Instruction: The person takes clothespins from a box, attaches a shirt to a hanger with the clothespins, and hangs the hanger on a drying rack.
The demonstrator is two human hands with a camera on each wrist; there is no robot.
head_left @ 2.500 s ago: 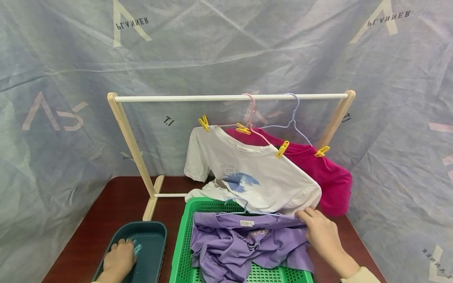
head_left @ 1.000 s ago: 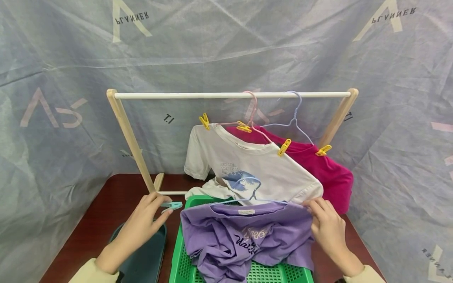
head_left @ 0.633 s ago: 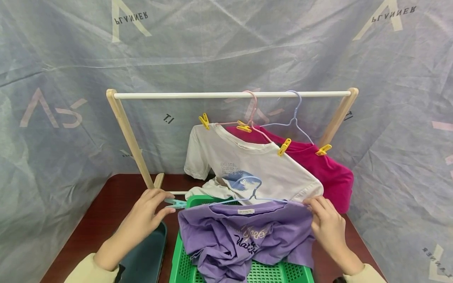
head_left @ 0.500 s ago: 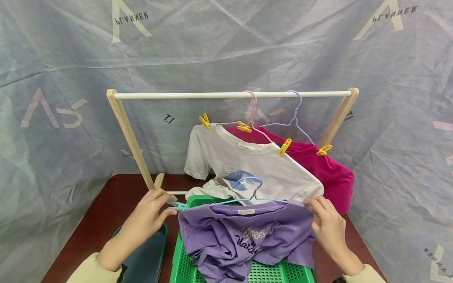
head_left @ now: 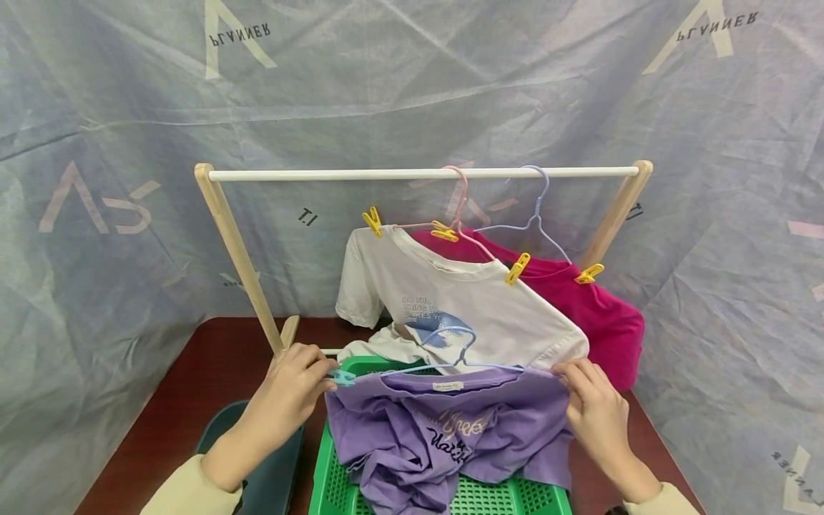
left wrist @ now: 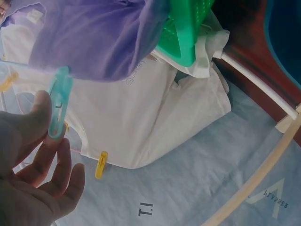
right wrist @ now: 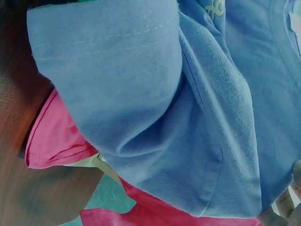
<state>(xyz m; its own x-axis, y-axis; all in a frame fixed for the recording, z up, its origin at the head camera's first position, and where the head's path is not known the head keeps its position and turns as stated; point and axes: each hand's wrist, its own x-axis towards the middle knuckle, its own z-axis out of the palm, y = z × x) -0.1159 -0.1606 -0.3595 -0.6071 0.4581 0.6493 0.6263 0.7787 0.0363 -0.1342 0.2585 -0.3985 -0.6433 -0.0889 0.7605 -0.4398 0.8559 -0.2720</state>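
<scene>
Between thumb and fingers my left hand pinches a light-blue clothespin, whose tip meets the left shoulder edge of a purple T-shirt. Whether the pin bites the cloth I cannot tell. A blue wire hanger sits in the shirt's neck, its hook standing up. At the opposite shoulder my right hand pinches the fabric; only its fingertips show at the edge of the right wrist view. The shirt's lower part lies bunched in a green basket.
Behind, a rack with a white rail bears a white T-shirt and a magenta T-shirt on hangers, held by yellow clothespins. A dark teal tray stands left of the basket, partly under my left arm.
My left hand came up out of the tray with the clothespin and moved right to the shirt's left shoulder. The shirt's collar and hanger were raised; my right hand kept its hold.
</scene>
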